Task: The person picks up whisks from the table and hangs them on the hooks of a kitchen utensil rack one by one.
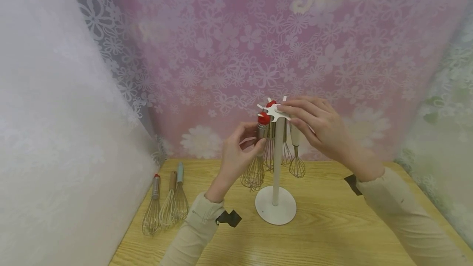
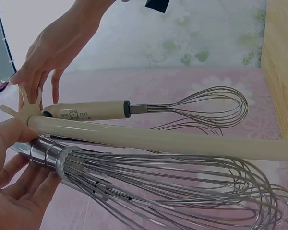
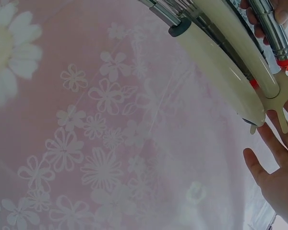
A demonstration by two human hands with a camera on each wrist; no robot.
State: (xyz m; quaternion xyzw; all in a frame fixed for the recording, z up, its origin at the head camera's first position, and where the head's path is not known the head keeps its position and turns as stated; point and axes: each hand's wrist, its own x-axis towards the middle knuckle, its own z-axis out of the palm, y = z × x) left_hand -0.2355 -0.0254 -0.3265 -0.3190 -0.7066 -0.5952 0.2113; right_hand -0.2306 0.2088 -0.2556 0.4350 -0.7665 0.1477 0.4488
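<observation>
A white stand point(image 1: 276, 167) with a hooked star-shaped top rises from a round base. At its left side my left hand point(image 1: 238, 153) holds a whisk point(image 1: 254, 173) by its metal handle; the red end cap point(image 1: 263, 118) is at one of the hooks. In the left wrist view, fingers and thumb curl round this metal handle point(image 2: 47, 152), wires pointing away. My right hand point(image 1: 319, 124) rests its extended fingertips on the stand's top. Just below them hangs a cream-handled whisk point(image 1: 297, 163). More whisks hang behind the pole, partly hidden.
On the wooden table point(image 1: 325, 225), three whisks lie side by side at the left: one with a red-capped metal handle point(image 1: 156, 188), one wood-handled point(image 1: 172, 180), one blue-handled point(image 1: 180, 172). A pink floral curtain point(image 1: 229, 52) backs the table, with white cloth point(image 1: 66, 126) at the left.
</observation>
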